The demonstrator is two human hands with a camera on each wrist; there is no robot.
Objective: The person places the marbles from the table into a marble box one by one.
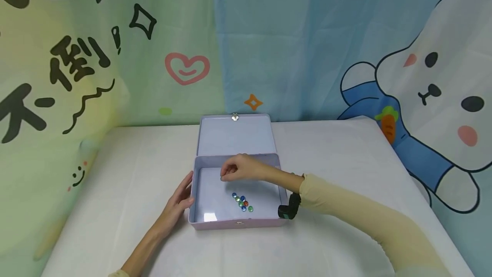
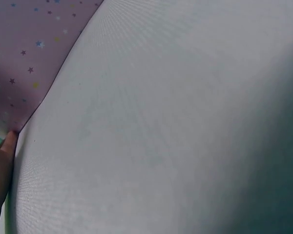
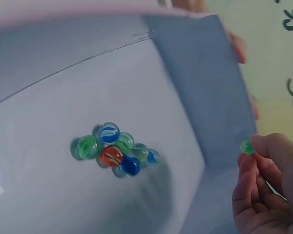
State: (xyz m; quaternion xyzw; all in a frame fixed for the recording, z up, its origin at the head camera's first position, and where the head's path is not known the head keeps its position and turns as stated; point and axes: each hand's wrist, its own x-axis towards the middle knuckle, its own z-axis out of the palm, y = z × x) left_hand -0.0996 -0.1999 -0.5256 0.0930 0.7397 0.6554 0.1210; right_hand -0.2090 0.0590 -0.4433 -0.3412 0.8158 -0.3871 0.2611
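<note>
A shallow tin box (image 1: pixel 207 200) lies with its lid (image 1: pixel 236 136) folded back behind it. Over the back part of the box, my right hand (image 1: pixel 242 168) pinches a green glass marble (image 3: pixel 246 146) between thumb and index finger. Below that hand, several blue, green and red marbles (image 3: pixel 112 156) sit clustered on the pale box floor. My left hand (image 1: pixel 178 202) rests its extended fingers against the outside of the box's left wall. The left wrist view shows the pink, star-printed outer side of the box (image 2: pixel 39 48) with a fingertip (image 2: pixel 10 139) at it.
A white cloth (image 1: pixel 150 157) covers the table under the box. Behind it hangs a printed curtain (image 1: pixel 265 46) with cartoon drawings. A black wrist camera (image 1: pixel 290 206) overlaps the box's front right corner. A metal clasp (image 1: pixel 235 117) sits on the lid's far edge.
</note>
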